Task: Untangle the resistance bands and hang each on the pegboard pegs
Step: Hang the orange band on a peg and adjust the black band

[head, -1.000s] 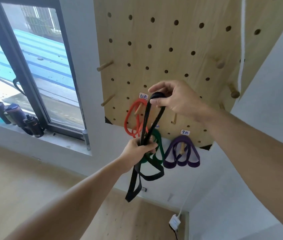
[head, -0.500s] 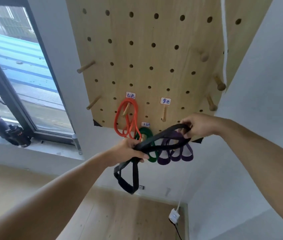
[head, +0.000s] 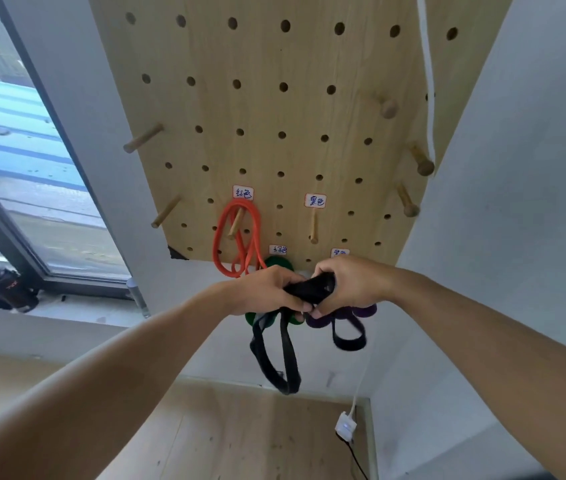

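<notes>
both hands, left hand (head: 267, 289) and right hand (head: 351, 285), grip the bunched black band (head: 309, 289) below the pegboard (head: 274, 109).

Both hands meet below the pegboard (head: 274, 109), left hand (head: 267, 289) beside right hand (head: 351, 285), a band (head: 309, 289) held between them with loops hanging beneath. Another band (head: 240, 237) hangs on a peg (head: 235, 225) above-left. A bare peg (head: 314, 226) stands right of it. The window (head: 15, 150) lies left.
</notes>
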